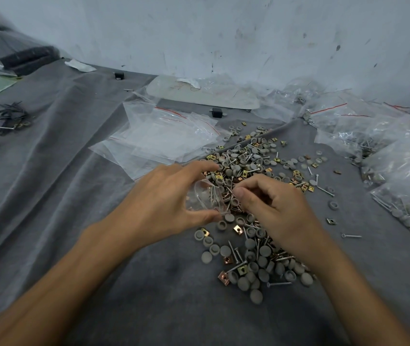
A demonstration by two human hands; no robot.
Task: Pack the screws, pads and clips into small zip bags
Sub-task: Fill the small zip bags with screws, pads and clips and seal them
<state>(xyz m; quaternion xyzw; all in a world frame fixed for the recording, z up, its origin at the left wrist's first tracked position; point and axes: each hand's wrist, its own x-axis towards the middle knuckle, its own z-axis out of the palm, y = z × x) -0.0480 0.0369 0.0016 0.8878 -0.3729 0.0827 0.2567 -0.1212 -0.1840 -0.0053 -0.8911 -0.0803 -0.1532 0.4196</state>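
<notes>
Here, left hand (pixel 164 196), fingers clamped on a zip bag (pixel 200 199); right hand (pixel 274 206), fingers pinched together beside it.

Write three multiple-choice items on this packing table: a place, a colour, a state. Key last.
1. Where does the stack of empty zip bags lie?
A. Beyond the left hand, left of the loose pile
B. In a cardboard box
C. Hanging from a hook

2. What colour are the round pads?
A. Red
B. Grey
C. Blue

3. How is the small clear zip bag?
A. Lying sealed and flat
B. Held in the left hand's grip, screws inside
C. Torn in two

Key: 1 A: the stack shows past the left fingertips. 2 B: every pad is grey. 3 B: fingers curl round it, and screws show through.
</notes>
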